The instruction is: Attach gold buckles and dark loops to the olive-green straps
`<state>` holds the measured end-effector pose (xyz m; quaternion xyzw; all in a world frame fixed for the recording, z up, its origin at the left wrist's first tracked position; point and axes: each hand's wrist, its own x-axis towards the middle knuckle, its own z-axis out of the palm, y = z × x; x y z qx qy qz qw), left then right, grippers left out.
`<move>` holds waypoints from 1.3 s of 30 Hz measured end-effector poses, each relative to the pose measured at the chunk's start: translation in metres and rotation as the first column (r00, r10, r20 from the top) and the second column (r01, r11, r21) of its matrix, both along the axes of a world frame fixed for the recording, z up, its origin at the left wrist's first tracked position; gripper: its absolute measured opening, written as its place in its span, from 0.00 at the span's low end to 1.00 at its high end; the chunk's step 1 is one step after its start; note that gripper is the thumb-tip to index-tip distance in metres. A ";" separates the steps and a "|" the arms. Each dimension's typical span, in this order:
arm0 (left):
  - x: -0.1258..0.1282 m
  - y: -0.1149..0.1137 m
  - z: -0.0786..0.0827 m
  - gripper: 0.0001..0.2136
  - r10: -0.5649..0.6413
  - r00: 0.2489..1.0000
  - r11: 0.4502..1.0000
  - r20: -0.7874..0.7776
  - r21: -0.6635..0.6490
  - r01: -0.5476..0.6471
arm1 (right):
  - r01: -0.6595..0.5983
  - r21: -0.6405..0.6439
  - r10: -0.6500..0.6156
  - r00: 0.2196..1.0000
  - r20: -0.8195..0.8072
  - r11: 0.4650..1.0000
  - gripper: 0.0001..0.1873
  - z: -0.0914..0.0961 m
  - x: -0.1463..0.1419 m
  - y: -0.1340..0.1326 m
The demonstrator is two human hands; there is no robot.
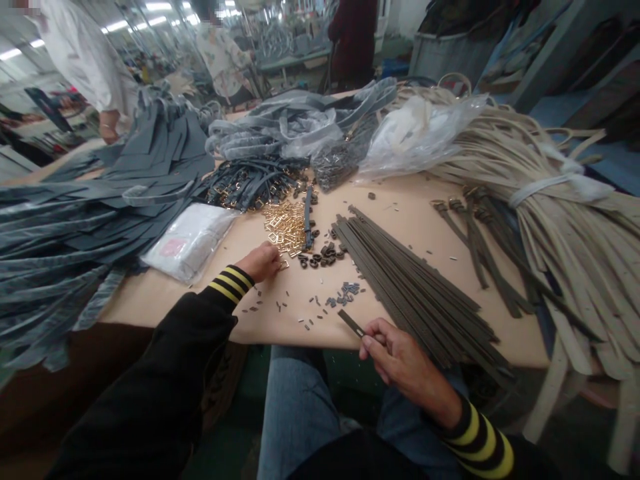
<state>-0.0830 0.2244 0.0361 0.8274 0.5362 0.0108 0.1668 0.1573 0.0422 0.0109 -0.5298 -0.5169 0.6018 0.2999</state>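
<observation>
My left hand [261, 261] reaches onto the table with its fingers curled at the near edge of a heap of gold metal buckles [285, 228]; what its fingertips pinch is hidden. My right hand [400, 363] is closed on the end of a dark olive strap [351, 323] at the table's front edge. A long bundle of the same olive straps [410, 287] lies diagonally just right of it. Small dark loops [323, 255] and tiny scattered pieces [345, 293] lie between my hands.
Grey straps [75, 213] pile up on the left beside a white plastic packet [190, 240]. Cream straps [565, 207] heap on the right, plastic bags [415, 133] at the back. Other people stand behind the table [280, 320]. My jeans-clad knees [300, 407] are under the edge.
</observation>
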 end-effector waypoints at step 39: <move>0.096 -0.220 -0.018 0.14 0.799 0.334 0.482 0.501 -0.864 0.143 | -0.244 -0.069 0.250 0.964 0.095 0.967 0.14 0.017 0.018 -0.036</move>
